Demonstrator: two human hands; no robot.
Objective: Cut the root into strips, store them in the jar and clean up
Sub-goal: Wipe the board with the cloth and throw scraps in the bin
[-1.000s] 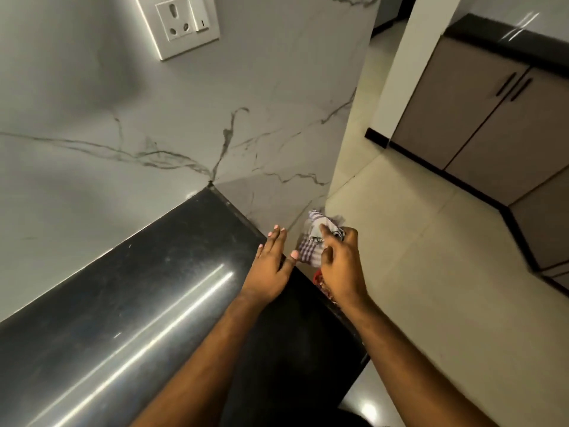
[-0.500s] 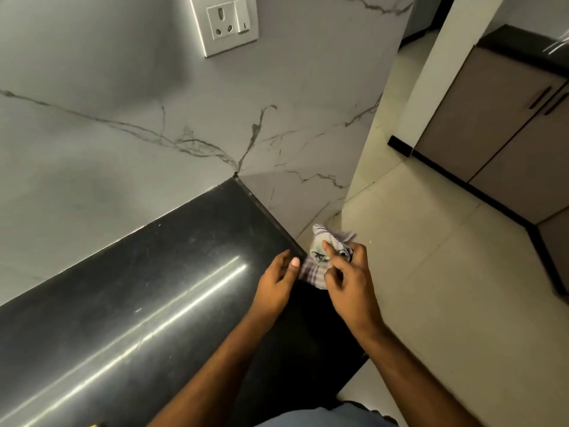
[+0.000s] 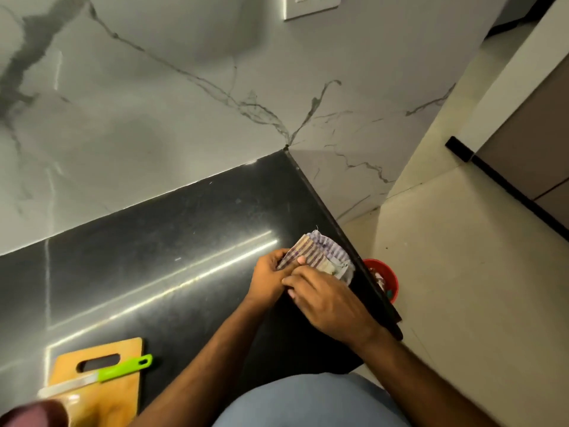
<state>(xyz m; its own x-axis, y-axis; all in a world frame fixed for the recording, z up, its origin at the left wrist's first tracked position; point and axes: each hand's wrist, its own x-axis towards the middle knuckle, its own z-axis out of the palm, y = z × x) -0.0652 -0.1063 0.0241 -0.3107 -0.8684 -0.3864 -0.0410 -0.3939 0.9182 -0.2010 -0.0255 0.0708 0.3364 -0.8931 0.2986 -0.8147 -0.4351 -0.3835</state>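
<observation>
A folded striped cloth [image 3: 317, 255] is being held at the right end of the black countertop [image 3: 172, 248] by both hands. It is being gripped along its near left edge by the left hand [image 3: 271, 278], whose fingers are curled around the fabric, and it is being pressed from the near side by the right hand [image 3: 326, 300], whose fingers are bent over the cloth's lower edge beside the left hand's fingers. The two hands are being kept touching each other. Just beyond the counter's right edge, on the pale floor [image 3: 462, 288], a red bin [image 3: 389, 277] is being partly hidden by the counter. Well apart, at the near left, a wooden cutting board [image 3: 101, 392] is being used as a rest for a green-handled knife [image 3: 123, 368]. No root or jar can be made out.
</observation>
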